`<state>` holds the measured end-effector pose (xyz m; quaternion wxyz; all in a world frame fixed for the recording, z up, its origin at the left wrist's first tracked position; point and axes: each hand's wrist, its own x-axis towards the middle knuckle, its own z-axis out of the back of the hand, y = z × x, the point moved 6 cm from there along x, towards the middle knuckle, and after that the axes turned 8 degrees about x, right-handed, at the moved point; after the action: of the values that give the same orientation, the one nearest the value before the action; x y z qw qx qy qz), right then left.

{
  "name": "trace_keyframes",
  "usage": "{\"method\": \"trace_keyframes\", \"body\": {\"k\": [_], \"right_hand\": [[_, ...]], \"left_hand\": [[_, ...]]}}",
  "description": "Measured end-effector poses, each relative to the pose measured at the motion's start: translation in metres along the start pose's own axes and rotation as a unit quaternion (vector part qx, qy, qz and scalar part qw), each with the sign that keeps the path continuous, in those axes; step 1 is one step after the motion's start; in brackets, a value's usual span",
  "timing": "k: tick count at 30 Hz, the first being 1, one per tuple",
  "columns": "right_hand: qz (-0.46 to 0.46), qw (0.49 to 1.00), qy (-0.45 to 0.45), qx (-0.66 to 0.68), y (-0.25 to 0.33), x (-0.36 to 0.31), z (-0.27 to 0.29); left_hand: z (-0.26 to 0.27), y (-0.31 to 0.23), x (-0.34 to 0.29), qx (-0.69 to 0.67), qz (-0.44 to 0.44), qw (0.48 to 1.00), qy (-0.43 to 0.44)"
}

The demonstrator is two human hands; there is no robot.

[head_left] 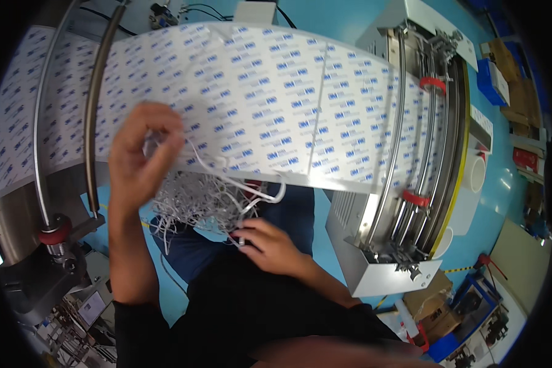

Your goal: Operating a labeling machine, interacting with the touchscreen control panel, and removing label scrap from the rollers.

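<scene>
A wide white sheet [257, 92] with repeated blue printing stretches across in front of me. My left hand [144, 153] is raised over its near edge, thumb and fingers curled together on a thin white strip [203, 161]. From there the strip runs right and bends into a loop past the sheet's edge. Below hangs a tangle of thin, pale waste strips [196, 199], over my lap. My right hand [270, 246] is at the tangle's lower right, fingers bent and closed around something small and pale that I cannot make out.
At right stands a machine with metal rollers [400, 116] and red rings [416, 198]. Two more metal bars [97, 110] cross the sheet at left, near a red-collared shaft end [55, 232]. White tubes [474, 173], cardboard boxes [432, 306] and a blue box [492, 83] lie farther right.
</scene>
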<state>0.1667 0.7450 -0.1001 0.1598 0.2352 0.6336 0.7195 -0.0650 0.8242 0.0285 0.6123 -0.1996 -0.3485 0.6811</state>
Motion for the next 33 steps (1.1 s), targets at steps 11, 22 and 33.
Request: {"method": "trace_keyframes", "body": {"k": [11, 22, 33], "right_hand": [[-0.089, 0.986, -0.027, 0.138, -0.009, 0.000, 0.012], [-0.129, 0.989, 0.016, 0.075, -0.032, -0.014, -0.023], [-0.100, 0.991, 0.084, 0.041, -0.027, -0.021, -0.041]], "left_hand": [[0.009, -0.007, -0.029, -0.176, 0.030, 0.982, -0.055], [-0.014, -0.005, 0.065, -0.153, 0.202, 0.964, -0.076], [-0.044, 0.029, 0.150, 0.339, 0.218, 0.913, 0.061]]}}
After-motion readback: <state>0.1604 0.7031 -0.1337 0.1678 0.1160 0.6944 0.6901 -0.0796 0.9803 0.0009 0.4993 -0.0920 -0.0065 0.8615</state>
